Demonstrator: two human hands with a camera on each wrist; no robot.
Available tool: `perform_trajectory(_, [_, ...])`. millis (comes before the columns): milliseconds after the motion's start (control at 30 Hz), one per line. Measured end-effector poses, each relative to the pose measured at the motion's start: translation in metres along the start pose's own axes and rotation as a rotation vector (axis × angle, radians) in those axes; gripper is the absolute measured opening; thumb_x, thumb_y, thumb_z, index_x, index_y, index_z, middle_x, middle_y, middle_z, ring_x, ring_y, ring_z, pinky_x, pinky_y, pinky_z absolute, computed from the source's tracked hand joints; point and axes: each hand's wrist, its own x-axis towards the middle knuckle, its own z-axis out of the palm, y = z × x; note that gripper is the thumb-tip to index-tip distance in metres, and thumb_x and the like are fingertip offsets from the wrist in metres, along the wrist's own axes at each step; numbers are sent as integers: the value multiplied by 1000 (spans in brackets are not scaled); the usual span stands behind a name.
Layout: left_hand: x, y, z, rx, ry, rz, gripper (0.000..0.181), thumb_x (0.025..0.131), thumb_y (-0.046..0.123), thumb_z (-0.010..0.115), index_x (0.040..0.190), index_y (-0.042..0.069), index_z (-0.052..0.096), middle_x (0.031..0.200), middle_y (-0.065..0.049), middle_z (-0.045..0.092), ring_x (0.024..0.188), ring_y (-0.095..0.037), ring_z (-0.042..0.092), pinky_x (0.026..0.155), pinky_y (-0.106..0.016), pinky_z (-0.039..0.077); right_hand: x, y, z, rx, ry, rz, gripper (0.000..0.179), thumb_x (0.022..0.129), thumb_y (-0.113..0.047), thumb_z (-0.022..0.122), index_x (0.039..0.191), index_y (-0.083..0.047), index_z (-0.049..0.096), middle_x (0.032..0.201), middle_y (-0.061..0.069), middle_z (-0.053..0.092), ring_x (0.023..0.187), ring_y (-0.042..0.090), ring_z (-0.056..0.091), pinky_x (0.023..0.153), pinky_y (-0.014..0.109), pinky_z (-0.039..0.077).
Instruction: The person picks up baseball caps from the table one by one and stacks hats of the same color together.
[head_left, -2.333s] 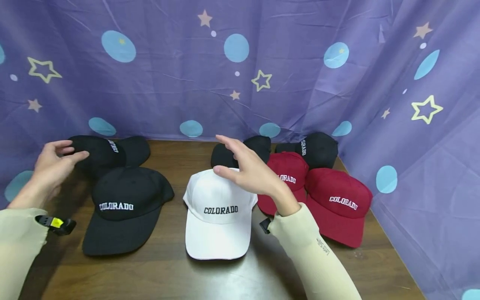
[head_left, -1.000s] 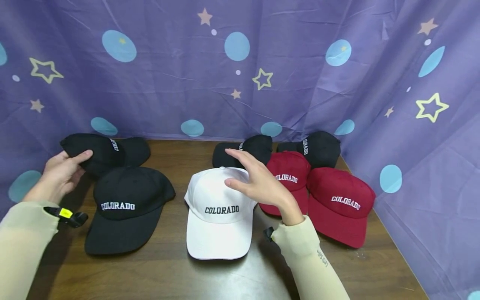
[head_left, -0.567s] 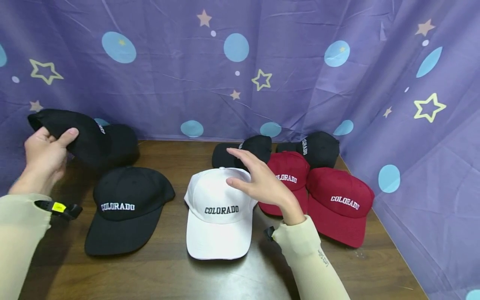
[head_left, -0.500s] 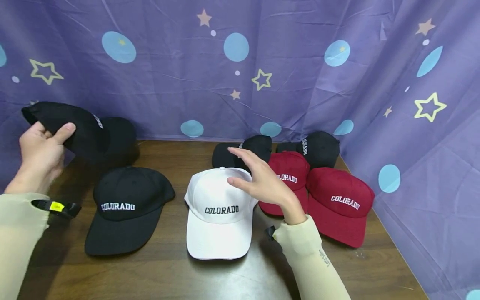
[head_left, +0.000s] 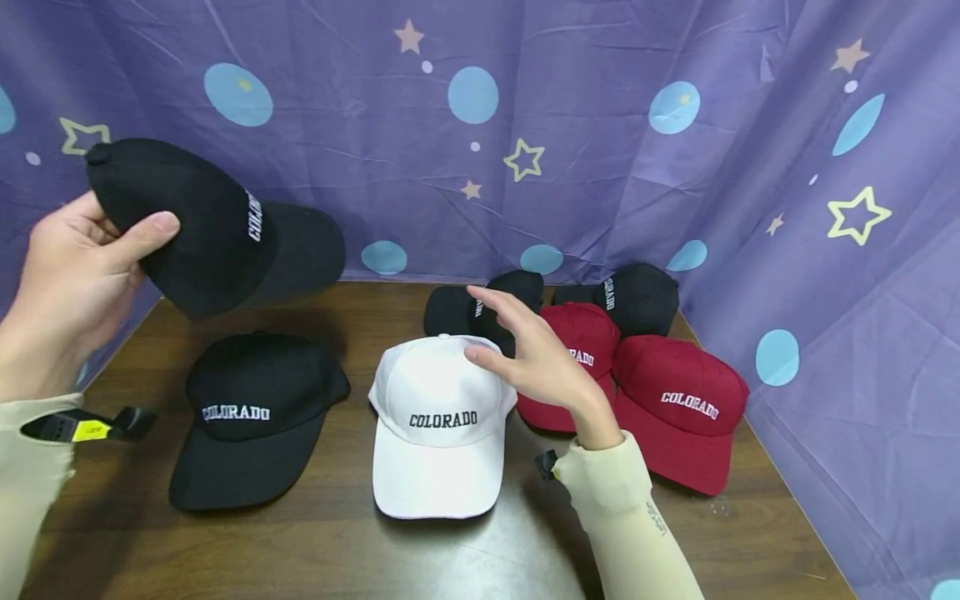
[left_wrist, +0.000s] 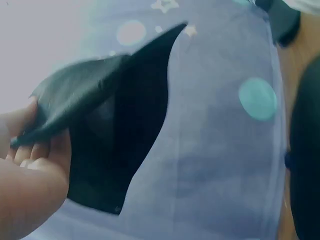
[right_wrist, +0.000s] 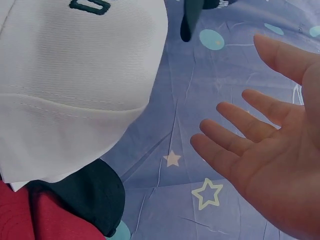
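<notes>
A black baseball cap (head_left: pixel 202 217) with white COLORADO lettering is held up off the table at the left. My left hand (head_left: pixel 82 267) pinches its back rim, thumb outside and fingers inside the crown; the left wrist view shows the same cap (left_wrist: pixel 85 90) from its underside. My right hand (head_left: pixel 540 350) hovers above and behind the white cap (head_left: pixel 438 425), fingers extended, holding nothing. In the right wrist view that hand (right_wrist: pixel 270 145) is apart from the white cap (right_wrist: pixel 75 65). Another black cap (head_left: pixel 255 400) lies below the raised one.
Two red caps (head_left: pixel 682 408) sit side by side at the right of the wooden table (head_left: pixel 300 550). Behind them are two black caps (head_left: pixel 645 296), one partly hidden by my right hand. A purple curtain (head_left: pixel 360 125) with stars borders the back and right side.
My left hand takes hold of the back-left black cap and lifts it from the table, up and then rightward and nearer. My right hand shifts slightly right, still empty.
</notes>
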Motion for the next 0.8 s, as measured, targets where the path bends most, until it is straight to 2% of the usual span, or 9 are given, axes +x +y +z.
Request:
perform_trajectory(133, [-12, 10, 19, 54, -150, -53, 35, 100, -16, 60, 133, -7, 66, 116, -12, 78, 99, -18, 77, 74, -24, 62, 0, -1, -1, 15, 10, -4, 74, 98, -19, 78, 162, -15, 43, 163, 3, 44, 151, 22, 41, 122, 48, 39])
perform_trajectory(200, [-17, 12, 28, 47, -231, -73, 38, 100, -20, 55, 136, -9, 63, 120, -13, 77, 103, -19, 77, 77, -27, 63, -1, -1, -2, 19, 16, -6, 73, 98, -19, 78, 162, -15, 43, 163, 3, 44, 151, 22, 41, 123, 47, 38])
perform_trajectory(400, [-33, 11, 48, 133, -442, -134, 36, 101, -20, 52, 134, -10, 63, 120, -13, 77, 104, -19, 77, 76, -30, 63, -1, -1, -2, 34, 23, -12, 72, 99, -18, 76, 162, -15, 42, 163, 3, 44, 151, 23, 41, 123, 46, 38])
perform_trajectory(533, [-43, 10, 59, 245, -552, -194, 30, 101, -18, 55, 127, -8, 66, 112, -13, 78, 101, -19, 77, 77, -31, 63, -2, -2, -3, 46, 33, -17, 70, 101, -20, 74, 162, -16, 42, 163, 3, 44, 151, 25, 43, 122, 45, 39])
perform_trajectory(667, [-52, 11, 69, 369, -682, -192, 33, 100, -17, 58, 129, -4, 67, 111, -15, 80, 102, -20, 77, 80, -33, 64, -2, -4, -3, 64, 45, -21, 66, 103, -23, 72, 162, -16, 43, 162, 2, 45, 150, 22, 44, 122, 43, 39])
perform_trajectory(800, [-58, 11, 80, 338, -852, -212, 38, 99, -19, 56, 133, -4, 65, 114, -19, 78, 102, -26, 78, 78, -40, 65, -1, -8, -2, 101, 44, -44, 65, 103, -23, 70, 162, -15, 44, 161, 2, 46, 148, 19, 45, 122, 42, 40])
